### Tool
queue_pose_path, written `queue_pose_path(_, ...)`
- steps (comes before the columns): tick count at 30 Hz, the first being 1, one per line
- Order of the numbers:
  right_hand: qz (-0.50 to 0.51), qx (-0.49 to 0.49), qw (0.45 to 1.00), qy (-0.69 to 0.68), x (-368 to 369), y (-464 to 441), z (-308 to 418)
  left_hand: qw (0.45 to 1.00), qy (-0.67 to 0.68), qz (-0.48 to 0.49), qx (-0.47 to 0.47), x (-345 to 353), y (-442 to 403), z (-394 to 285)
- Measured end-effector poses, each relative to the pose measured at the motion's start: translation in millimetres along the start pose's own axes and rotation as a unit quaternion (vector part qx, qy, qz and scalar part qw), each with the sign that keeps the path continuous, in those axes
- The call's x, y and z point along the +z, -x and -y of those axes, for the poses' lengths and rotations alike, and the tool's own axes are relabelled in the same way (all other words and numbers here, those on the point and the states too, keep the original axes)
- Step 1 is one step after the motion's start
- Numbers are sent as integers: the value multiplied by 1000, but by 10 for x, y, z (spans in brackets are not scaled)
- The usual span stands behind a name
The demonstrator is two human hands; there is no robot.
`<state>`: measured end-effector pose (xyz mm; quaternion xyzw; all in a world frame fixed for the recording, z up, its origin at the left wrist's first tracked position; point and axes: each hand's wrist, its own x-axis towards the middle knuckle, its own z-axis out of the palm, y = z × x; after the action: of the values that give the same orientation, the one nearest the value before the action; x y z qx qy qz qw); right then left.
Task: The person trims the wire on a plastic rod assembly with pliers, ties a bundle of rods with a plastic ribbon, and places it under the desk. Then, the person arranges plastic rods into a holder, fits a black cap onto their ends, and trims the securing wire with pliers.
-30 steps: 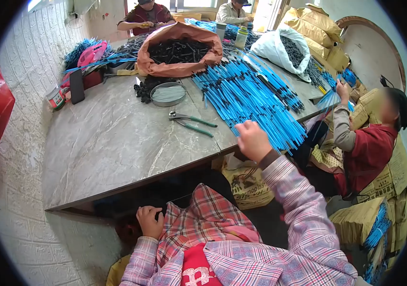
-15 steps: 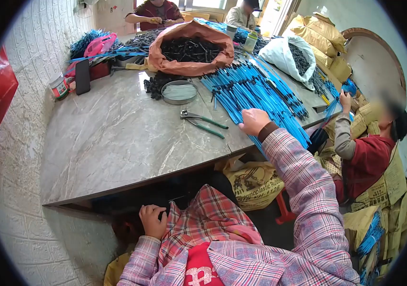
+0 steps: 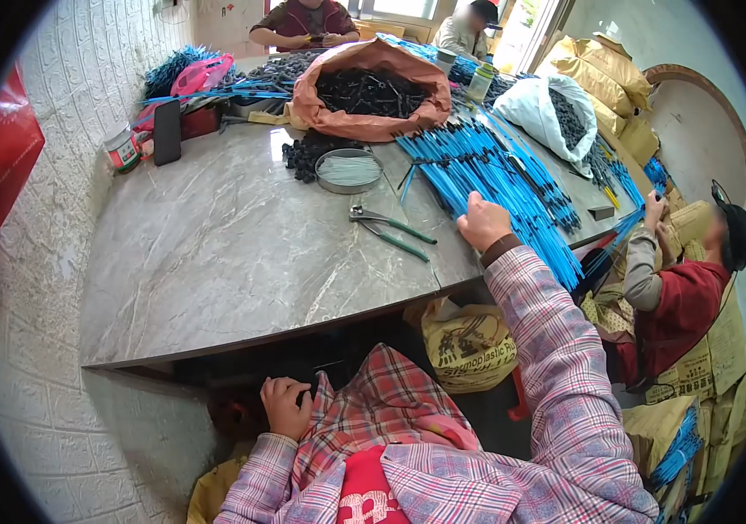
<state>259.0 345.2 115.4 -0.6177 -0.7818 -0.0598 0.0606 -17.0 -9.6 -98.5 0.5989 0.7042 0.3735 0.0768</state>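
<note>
My right hand (image 3: 484,224) rests at the near-left part of a spread of blue rods with black ends (image 3: 512,188). Its fingers are curled down, and what they grip, if anything, is hidden. Left of it lie pliers with green handles (image 3: 395,234), jaws pointing left. A round metal tin (image 3: 349,186) of thin pale sticks stands behind them, beside a heap of small black parts (image 3: 307,155). Down by my lap, my left hand (image 3: 287,409) is curled at the edge of a plaid cloth (image 3: 386,389). A dark spot shows between its thumb and fingers, too unclear to name.
An orange sack (image 3: 313,109) of black parts and a white sack (image 3: 525,112) stand on the marble-patterned table (image 3: 216,262). A phone (image 3: 167,133) and a jar (image 3: 121,148) are by the wall. Another person (image 3: 683,297) sits at right holding blue rods; two more are across the table.
The view has turned slightly, so the table things appear farther right. My right hand stays at the rods with its fingers a little differently bent. My left hand has hardly moved.
</note>
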Motion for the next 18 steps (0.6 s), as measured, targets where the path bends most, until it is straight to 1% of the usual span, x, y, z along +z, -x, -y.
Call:
queue_pose_path(1,1,0,1000,-2,40,8,-45,1000,-2,-3,2,-4,2,-4)
queue_pose_path(4,-76,-18,995,-63,168,-51,-173,1000,-4,-9,6,5,9,-13)
queue_pose_path(5,-78,-19,995,-65,168,-59,-198,1000,-5,-8,6,4,18,-12)
queue_pose_path(8,-152,-87,978,-111,205,-52,-276,1000,-9,-7,6,9,45,-6)
queue_pose_path(9,-153,-86,978,-113,205,-31,-277,1000,-8,-8,5,8,45,-17)
queue_pose_path(12,-26,-72,992,-97,195,9,-229,1000,-12,-13,4,-29,69,-63)
queue_pose_path(17,-41,-71,991,-102,110,-84,-250,1000,-4,-24,2,-14,115,27)
queue_pose_path(18,-56,-60,989,-126,95,-115,-272,1000,4,-18,-3,13,138,79)
